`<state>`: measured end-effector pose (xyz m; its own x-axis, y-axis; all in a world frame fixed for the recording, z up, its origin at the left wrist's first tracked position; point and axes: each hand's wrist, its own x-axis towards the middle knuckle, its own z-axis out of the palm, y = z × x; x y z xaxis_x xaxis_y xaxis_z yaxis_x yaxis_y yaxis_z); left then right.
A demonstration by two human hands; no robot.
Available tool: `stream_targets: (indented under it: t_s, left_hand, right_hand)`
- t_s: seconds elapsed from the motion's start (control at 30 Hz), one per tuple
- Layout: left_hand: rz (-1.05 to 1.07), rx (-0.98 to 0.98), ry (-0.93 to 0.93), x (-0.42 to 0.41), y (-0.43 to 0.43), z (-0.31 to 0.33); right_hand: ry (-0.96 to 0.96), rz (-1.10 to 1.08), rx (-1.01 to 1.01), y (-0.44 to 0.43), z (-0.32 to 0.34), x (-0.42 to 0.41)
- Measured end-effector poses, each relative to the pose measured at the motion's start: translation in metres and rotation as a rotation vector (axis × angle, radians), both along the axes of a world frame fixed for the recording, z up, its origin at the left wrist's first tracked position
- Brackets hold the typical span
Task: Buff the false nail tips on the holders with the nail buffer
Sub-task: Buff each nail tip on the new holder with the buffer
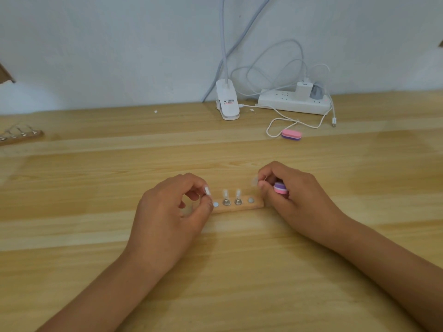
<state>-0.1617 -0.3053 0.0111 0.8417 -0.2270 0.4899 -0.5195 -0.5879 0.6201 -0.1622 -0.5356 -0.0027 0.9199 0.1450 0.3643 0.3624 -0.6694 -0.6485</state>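
Note:
A small wooden holder base (236,207) lies on the table between my hands. Two clear nail tips on metal stands (232,197) rise from its middle; round magnets at its left end (216,204) and right end (251,200) are bare. My left hand (167,219) pinches a nail tip on its stand (206,190) just above the left end. My right hand (294,195) pinches another nail tip on its stand (255,181) above the right end, with a pink and purple nail buffer (280,188) tucked in its curled fingers.
A second pink and purple buffer (291,134) lies further back beside white cables (275,125). A clip lamp base (227,101) and a white power strip (293,101) stand against the wall. Another wooden holder with stands (19,135) sits at the far left.

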Motion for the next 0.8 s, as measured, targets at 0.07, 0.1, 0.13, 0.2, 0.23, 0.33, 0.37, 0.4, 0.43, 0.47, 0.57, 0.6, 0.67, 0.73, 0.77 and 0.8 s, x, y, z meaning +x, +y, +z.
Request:
stream_targets:
  t_s: [0.07, 0.1, 0.13, 0.2, 0.23, 0.33, 0.37, 0.4, 0.43, 0.47, 0.57, 0.6, 0.67, 0.73, 0.77, 0.8]
  left_hand:
    - [-0.001, 0.005, -0.005, 0.0, 0.001, 0.0]
    - [-0.002, 0.004, -0.008, 0.0, 0.001, 0.0]
    - [-0.005, 0.0, -0.01, 0.0, 0.001, 0.0]
    - [-0.007, -0.005, -0.008, -0.001, 0.0, 0.0]
    - [-0.004, -0.008, -0.006, -0.001, 0.0, 0.001]
    - [0.007, -0.011, -0.003, -0.001, 0.0, 0.001]
    - [0.007, -0.008, -0.006, -0.001, 0.0, 0.001]
    - [0.005, -0.005, -0.01, -0.001, 0.0, 0.001]
    - [0.002, -0.004, -0.014, -0.001, 0.0, 0.001]
    - [0.001, -0.003, -0.015, -0.001, 0.0, 0.001]
    - [0.018, 0.007, -0.028, -0.002, 0.0, 0.001]
    - [0.026, 0.014, -0.058, -0.003, -0.001, 0.002]
    - [0.019, -0.013, -0.131, -0.004, -0.001, 0.005]
    - [-0.05, -0.09, -0.147, -0.007, -0.002, 0.007]
    - [-0.108, -0.124, -0.128, -0.009, -0.003, 0.007]
    - [-0.164, -0.152, -0.095, -0.011, -0.005, 0.007]
  right_hand:
    - [-0.017, 0.01, 0.024, 0.002, -0.001, -0.001]
    - [-0.023, 0.017, 0.027, 0.003, -0.001, -0.001]
    - [-0.02, 0.024, 0.028, 0.004, -0.002, -0.001]
    - [0.014, 0.047, 0.043, 0.004, -0.002, 0.0]
    - [0.037, 0.06, 0.054, 0.003, -0.003, 0.001]
    - [0.102, 0.088, 0.076, 0.001, -0.004, 0.003]
    - [0.116, 0.092, 0.081, 0.0, -0.005, 0.003]
    - [0.124, 0.094, 0.087, -0.001, -0.005, 0.003]
    - [0.125, 0.089, 0.087, -0.001, -0.005, 0.003]
    - [0.121, 0.082, 0.083, -0.002, -0.005, 0.003]
    - [0.125, 0.061, 0.084, 0.0, -0.001, -0.001]
    - [0.132, 0.05, 0.1, 0.001, 0.001, -0.002]
    - [0.123, 0.018, 0.162, 0.001, 0.005, -0.005]
    - [0.089, -0.001, 0.211, 0.001, 0.008, -0.008]
    - [0.074, -0.011, 0.216, 0.0, 0.009, -0.009]
    - [0.058, -0.017, 0.215, -0.001, 0.009, -0.011]
